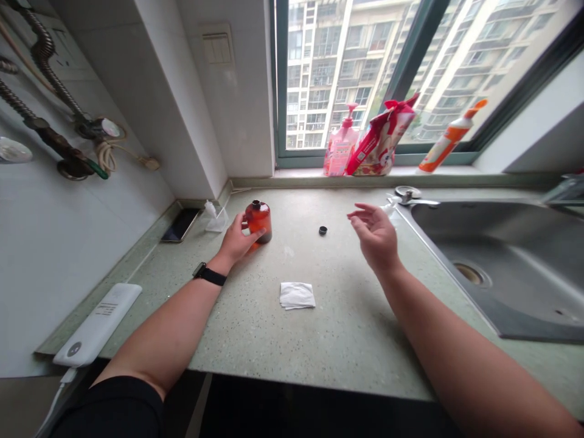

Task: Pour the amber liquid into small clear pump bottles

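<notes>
My left hand point(239, 237) is wrapped round an amber bottle point(259, 214), which stands upright on the counter with its dark neck uncapped. A small black cap point(323, 230) lies on the counter to the right of the bottle. My right hand point(375, 236) is raised over the counter's right part, its fingers loosely bent and apart, with nothing seen in them. Just behind it, a clear-white object point(391, 204) shows only in part, so its kind is uncertain. A folded white tissue point(297, 295) lies nearer the front edge.
At the left are a phone point(181, 224), a small clear bottle with a white top point(215, 217) and a white power bank point(98, 324) with a cable. A steel sink point(449, 240) is on the right. A pink pump bottle point(340, 149), red bag point(381, 143) and orange-white bottle point(444, 146) line the windowsill.
</notes>
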